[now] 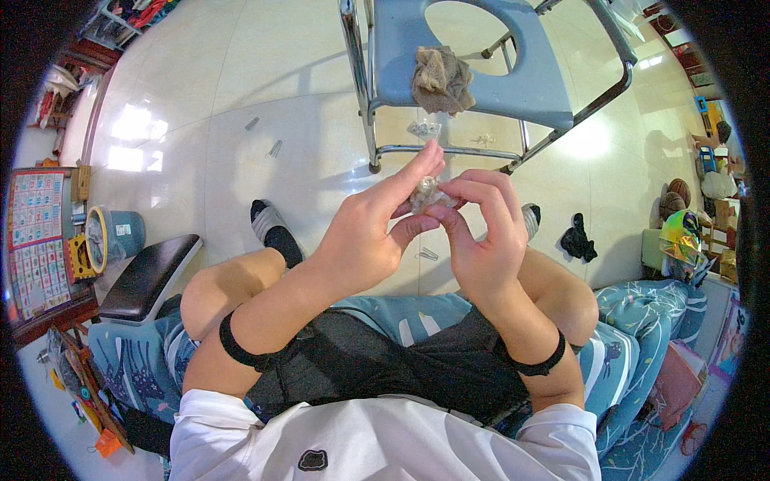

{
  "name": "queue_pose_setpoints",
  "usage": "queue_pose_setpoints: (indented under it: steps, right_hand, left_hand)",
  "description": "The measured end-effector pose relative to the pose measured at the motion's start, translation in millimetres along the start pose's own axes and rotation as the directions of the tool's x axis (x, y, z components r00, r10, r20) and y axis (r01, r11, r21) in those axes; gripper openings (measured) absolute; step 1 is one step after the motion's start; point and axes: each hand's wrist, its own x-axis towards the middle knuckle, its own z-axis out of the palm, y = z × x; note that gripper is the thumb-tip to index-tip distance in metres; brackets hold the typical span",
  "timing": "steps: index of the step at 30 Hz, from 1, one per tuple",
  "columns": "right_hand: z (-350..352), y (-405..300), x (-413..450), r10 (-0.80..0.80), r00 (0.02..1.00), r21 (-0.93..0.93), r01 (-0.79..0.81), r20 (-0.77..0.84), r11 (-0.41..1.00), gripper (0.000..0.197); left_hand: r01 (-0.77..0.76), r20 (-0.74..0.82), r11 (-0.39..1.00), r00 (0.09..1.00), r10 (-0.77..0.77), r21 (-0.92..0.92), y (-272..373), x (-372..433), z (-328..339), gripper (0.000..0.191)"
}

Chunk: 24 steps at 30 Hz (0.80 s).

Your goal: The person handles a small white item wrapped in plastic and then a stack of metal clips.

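Between my two hands is a small crumpled clear plastic bag (431, 196) with something pale in it. My left hand (376, 231) holds it from the left, fingers stretched out beyond it. The fingertips and thumb of my right hand (488, 225) pinch it from the right. Just past my left fingertips a small clear bag (426, 130) with little pieces in it shows on the floor. A crumpled brown cloth (442, 81) lies on the front of a blue commode chair seat (535, 103).
Metal clips (275, 148) lie on the tiled floor at the left, more clips (427, 254) between my feet. A black cloth item (579, 238) is by my right foot. Left are a black padded bench (151, 278) and a blue bin (127, 233); basketballs (678, 192) rest far right.
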Motion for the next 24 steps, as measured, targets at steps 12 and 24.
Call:
queue_pose_setpoints:
  steps: [12,24]
  right_hand:
    - [-3.8,0.5,3.0,-0.068,0.998,-0.026,0.068,0.001,0.997,0.020]
    - [-6.3,6.3,5.0,0.036,0.988,0.110,-0.053,0.151,0.993,0.021]
  left_hand:
    - [0.013,-0.118,0.995,0.993,-0.025,-0.101,-10.3,-2.4,5.5,0.054]
    - [-0.147,-0.191,0.956,0.961,0.198,0.254,-14.1,-3.0,-2.5,0.033]
